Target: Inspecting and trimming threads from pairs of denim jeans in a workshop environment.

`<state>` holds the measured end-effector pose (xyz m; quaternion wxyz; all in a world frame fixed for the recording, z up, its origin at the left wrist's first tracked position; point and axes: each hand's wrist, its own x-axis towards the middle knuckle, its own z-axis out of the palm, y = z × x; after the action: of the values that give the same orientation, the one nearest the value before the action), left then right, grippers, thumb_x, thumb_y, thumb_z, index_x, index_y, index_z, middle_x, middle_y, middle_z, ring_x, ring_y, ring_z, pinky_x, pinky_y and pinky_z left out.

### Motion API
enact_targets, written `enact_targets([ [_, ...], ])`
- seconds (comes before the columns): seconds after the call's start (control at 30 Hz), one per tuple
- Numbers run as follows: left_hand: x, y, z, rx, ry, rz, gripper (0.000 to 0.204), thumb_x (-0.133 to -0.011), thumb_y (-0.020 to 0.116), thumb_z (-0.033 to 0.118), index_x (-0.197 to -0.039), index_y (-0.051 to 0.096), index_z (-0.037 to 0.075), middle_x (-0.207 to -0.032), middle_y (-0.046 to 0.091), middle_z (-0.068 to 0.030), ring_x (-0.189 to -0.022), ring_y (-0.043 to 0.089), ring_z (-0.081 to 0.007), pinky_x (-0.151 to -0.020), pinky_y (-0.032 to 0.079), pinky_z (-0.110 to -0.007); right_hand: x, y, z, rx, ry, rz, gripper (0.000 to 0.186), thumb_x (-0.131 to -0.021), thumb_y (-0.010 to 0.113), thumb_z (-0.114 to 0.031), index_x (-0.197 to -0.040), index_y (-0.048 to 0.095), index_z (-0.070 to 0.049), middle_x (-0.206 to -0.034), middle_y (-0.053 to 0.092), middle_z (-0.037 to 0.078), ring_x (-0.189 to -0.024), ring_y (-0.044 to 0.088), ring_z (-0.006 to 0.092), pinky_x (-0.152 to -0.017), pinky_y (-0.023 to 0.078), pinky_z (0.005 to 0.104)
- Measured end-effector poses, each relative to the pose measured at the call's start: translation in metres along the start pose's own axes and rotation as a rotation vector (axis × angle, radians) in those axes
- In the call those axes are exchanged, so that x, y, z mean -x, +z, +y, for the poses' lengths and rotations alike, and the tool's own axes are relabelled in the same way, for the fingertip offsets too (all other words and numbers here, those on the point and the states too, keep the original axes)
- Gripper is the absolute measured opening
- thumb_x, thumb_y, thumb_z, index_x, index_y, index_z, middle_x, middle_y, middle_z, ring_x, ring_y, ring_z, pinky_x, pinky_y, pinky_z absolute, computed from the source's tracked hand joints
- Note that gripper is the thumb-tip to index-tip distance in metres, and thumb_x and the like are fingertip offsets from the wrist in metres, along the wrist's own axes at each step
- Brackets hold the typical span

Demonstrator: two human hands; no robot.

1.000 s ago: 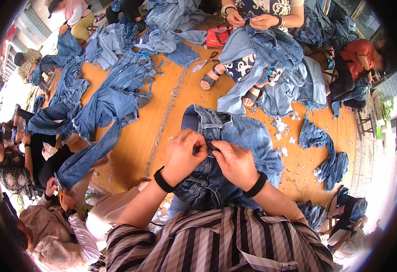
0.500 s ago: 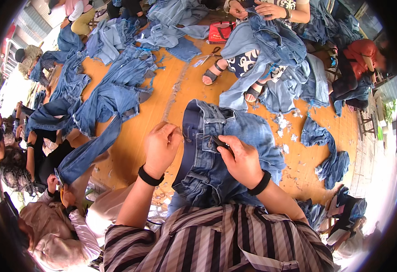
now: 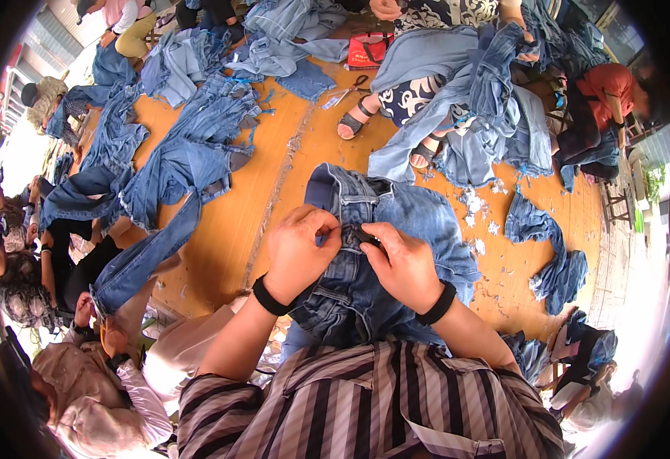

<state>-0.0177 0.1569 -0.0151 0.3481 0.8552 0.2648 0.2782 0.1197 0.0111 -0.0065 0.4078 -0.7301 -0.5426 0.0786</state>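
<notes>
Centre of frame: left hand [image 3: 298,249] and right hand [image 3: 402,260] both pinching waistband of blue jeans [image 3: 396,222], fingertips nearly touching. Orange floor [image 3: 228,229] beneath, scissors [image 3: 345,89] upper centre.

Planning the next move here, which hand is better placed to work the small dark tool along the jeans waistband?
Probably the right hand: its fingers already grip the small dark tool, while the left hand pinches the jeans waistband.

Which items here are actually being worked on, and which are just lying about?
In hand:
- pair of jeans, pinched near the waistband by the left hand and the right hand

Lying about:
- scissors on the orange floor
- red bag
- denim scrap
- spread jeans at left
</notes>
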Motion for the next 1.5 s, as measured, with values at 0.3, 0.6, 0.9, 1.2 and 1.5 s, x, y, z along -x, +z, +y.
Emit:
enact_targets([
  [0.3,0.001,-0.003,0.003,0.217,-0.108,-0.07,0.011,-0.079,0.069,-0.004,-0.086,0.064,0.002,-0.08,0.063,-0.0048,-0.071,0.062,-0.0132,-0.068,0.051,-0.027,-0.004,0.0,-0.002,0.017,-0.007,-0.008,0.024,-0.089,0.074,-0.012,-0.111,0.065,-0.008,-0.088,0.072,0.014,-0.071,0.07,0.0347,-0.061,0.057,0.0422],
  [0.6,0.004,-0.005,0.003,0.29,-0.13,-0.096,0.01,-0.08,0.068,-0.004,-0.087,0.063,0.001,-0.081,0.062,-0.0047,-0.074,0.061,-0.0133,-0.069,0.05,-0.027,-0.002,0.007,0.008,0.06,-0.089,0.003,0.021,-0.089,0.074,-0.01,-0.109,0.066,-0.008,-0.087,0.072,0.014,-0.07,0.07,0.0337,-0.06,0.057,0.0403],
  [0.9,0.008,-0.029,-0.04,-0.431,0.198,0.113,0.024,-0.083,0.064,-0.006,-0.1,0.07,0.01,-0.085,0.067,-0.0099,-0.075,0.065,-0.0298,-0.069,0.053,-0.036,0.013,-0.009,0.014,-0.297,0.127,-0.013,0.025,-0.091,0.074,-0.01,-0.114,0.067,-0.006,-0.094,0.072,0.014,-0.077,0.073,0.0267,-0.066,0.055,0.0335],
  [1.2,0.02,-0.013,-0.017,0.015,-0.195,-0.073,0.015,-0.093,0.058,-0.002,-0.099,0.071,0.001,-0.079,0.068,-0.0092,-0.069,0.066,-0.016,-0.066,0.051,-0.027,0.007,-0.007,0.006,-0.23,0.109,-0.144,0.027,-0.092,0.074,-0.008,-0.118,0.068,-0.004,-0.102,0.072,0.011,-0.083,0.072,0.0201,-0.073,0.055,0.0288],
  [1.5,0.022,-0.013,-0.017,0.04,-0.127,-0.033,0.024,-0.084,0.054,-0.011,-0.097,0.071,0.0,-0.082,0.069,-0.012,-0.076,0.069,-0.0209,-0.07,0.052,-0.029,0.006,-0.004,0.005,-0.195,0.104,-0.134,0.023,-0.093,0.073,-0.007,-0.115,0.069,-0.004,-0.103,0.073,0.012,-0.083,0.073,0.0202,-0.073,0.055,0.0297],
])
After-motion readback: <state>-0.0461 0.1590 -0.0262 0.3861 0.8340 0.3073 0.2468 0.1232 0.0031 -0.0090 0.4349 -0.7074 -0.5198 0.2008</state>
